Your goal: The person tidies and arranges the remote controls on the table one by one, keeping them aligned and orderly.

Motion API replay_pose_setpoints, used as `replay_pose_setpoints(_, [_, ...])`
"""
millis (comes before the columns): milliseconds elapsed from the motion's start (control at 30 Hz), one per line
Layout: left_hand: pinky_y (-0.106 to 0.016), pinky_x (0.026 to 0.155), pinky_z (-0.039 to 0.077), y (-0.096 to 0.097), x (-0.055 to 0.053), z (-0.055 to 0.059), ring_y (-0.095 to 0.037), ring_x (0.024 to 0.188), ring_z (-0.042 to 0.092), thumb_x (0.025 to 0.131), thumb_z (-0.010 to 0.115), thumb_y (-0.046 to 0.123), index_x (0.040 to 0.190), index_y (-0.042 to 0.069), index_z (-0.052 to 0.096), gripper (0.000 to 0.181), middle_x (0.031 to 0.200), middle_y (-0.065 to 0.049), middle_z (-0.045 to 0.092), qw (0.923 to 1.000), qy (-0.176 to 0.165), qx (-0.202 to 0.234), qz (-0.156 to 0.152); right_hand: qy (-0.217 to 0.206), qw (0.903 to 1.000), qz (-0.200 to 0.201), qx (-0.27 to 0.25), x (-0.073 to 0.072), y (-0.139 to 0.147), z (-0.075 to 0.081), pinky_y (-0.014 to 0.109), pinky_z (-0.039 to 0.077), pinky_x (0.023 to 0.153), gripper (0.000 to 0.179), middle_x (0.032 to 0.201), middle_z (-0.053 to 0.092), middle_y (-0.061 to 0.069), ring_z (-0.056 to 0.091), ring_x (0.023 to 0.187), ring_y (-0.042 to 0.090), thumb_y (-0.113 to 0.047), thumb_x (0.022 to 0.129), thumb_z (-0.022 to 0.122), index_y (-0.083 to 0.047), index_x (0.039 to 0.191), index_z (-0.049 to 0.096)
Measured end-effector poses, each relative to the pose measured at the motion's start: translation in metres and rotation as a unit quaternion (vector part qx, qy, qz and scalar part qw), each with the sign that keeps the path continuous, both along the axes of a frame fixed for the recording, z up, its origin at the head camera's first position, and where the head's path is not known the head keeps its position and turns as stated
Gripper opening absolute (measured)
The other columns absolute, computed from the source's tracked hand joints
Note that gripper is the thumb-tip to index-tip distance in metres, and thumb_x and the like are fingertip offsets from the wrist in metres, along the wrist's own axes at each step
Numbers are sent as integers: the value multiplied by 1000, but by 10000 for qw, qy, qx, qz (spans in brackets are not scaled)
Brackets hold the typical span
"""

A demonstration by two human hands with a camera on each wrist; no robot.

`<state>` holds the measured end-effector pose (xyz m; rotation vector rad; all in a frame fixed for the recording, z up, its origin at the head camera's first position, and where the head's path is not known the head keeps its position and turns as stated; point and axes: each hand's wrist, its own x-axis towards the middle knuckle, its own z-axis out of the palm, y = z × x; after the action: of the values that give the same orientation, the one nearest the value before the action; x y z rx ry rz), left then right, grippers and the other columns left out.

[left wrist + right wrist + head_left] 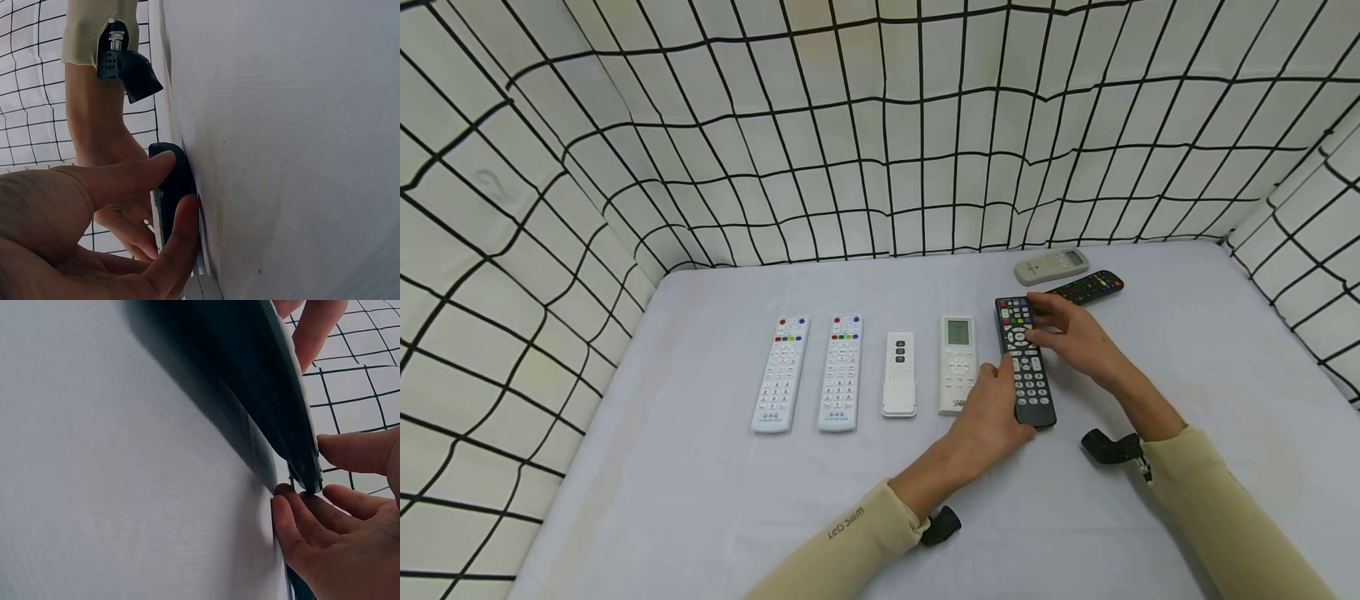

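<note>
A black remote control [1033,379] lies at a slant between both hands, its rows of buttons facing up. At its lower end, my left hand [988,412] grips it with the thumb on one edge and fingers on the other; the left wrist view shows this hold on the dark remote [177,178]. My right hand [1075,337] is at the far right edge, its thumb against the remote and its bent fingers around the top corner. In the right wrist view, the remote's dark underside [250,381] stands tilted off the cloth, near the right hand's fingers [300,519].
Left of the hands stand a white remote with a screen [958,333], a small white remote [899,375] and two white remotes with coloured buttons [841,375]. Behind the right hand lie another black remote [1093,287] and a grey one [1051,267]. Black netting [917,158] borders the white table [685,500].
</note>
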<state>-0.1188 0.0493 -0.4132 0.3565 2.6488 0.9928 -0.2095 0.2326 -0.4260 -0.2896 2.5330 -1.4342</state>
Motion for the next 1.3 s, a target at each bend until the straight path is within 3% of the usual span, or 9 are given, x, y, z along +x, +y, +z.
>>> replay_pose_setpoints(433, [-28, 107, 51, 0, -2, -1, -19, 120, 56, 81, 90, 15, 159, 1, 34, 97, 142, -17, 48, 9999, -65, -82, 121, 171, 9993, 68, 337, 6, -6, -1, 60, 49, 111, 70, 166, 33, 26, 47, 144, 49, -8, 100, 66, -1, 161, 31])
replay_pose_setpoints(733, [-29, 105, 51, -3, -3, -6, -18, 117, 56, 80, 91, 19, 157, 1, 36, 97, 138, -16, 49, 9998, 76, 176, 66, 209, 9963, -116, 830, 10, -9, 0, 47, 57, 94, 59, 147, 55, 29, 58, 132, 45, -13, 101, 66, 2, 153, 42])
replay_pose_setpoints(1000, [-30, 107, 50, -4, -4, -2, -19, 119, 56, 82, 90, 16, 160, 0, 34, 97, 140, -18, 48, 9998, -26, 189, -6, 86, 9960, -213, 863, 12, -9, 3, 44, 58, 91, 57, 146, 54, 30, 59, 130, 45, -12, 101, 65, 3, 152, 44])
replay_pose_setpoints(1300, [-28, 106, 50, -5, -4, 1, -18, 118, 54, 83, 88, 13, 161, 1, 32, 97, 140, -18, 48, 9997, -118, 196, -78, 8, 9963, -240, 825, 13, -9, 3, 47, 57, 94, 59, 146, 53, 30, 57, 132, 45, -13, 101, 65, 3, 153, 42])
